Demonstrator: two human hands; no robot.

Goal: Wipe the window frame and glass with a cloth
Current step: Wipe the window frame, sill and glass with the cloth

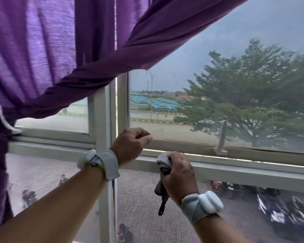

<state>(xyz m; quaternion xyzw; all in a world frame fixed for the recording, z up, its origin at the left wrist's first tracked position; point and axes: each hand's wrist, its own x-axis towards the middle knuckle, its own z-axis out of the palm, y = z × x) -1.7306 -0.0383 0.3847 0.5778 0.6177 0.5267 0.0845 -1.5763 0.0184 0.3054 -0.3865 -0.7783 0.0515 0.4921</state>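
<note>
A grey-white cloth (163, 163) is bunched in my right hand (180, 174), which grips it just below the white horizontal rail of the window frame (235, 168); a dark strap hangs from the fist. My left hand (132, 144) is raised in front of the frame beside the vertical mullion (104, 120), fingers curled, nothing visible in it. The upper right glass pane (218, 76) shows trees and sky; the lower pane (147, 207) shows paving below.
A purple curtain (60, 50) drapes across the top left and hangs down the left edge. A white window handle (221, 139) stands on the sash rail at right. Both wrists wear grey bands. Parked motorbikes show through the lower right glass.
</note>
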